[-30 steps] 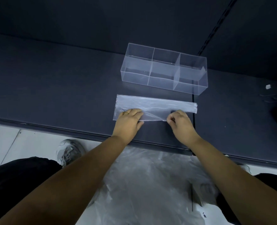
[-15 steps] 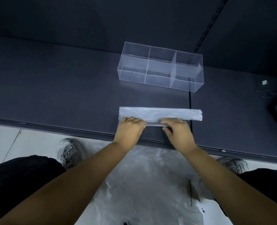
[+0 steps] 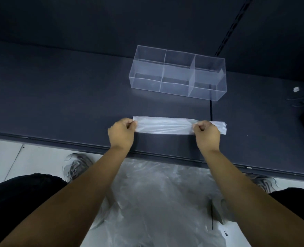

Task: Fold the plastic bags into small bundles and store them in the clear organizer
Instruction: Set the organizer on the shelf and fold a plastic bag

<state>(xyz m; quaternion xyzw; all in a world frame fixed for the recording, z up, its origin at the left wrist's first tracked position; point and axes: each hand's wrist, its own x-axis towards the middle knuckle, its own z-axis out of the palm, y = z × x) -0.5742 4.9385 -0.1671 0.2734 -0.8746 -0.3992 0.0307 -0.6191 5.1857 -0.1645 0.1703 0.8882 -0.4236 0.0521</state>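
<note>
Plastic bag partly hidden under both hands

My left hand now sits at the left end of the translucent white plastic bag strip and my right hand near its right end. Earlier they lay close together on its near edge. My fingers, previously flat, now curl and pinch it. The strip is narrower than one second ago.

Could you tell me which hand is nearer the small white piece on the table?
Right. The right hand, pinching the plastic bag, is left of the white piece; the left hand is farther left.
</note>
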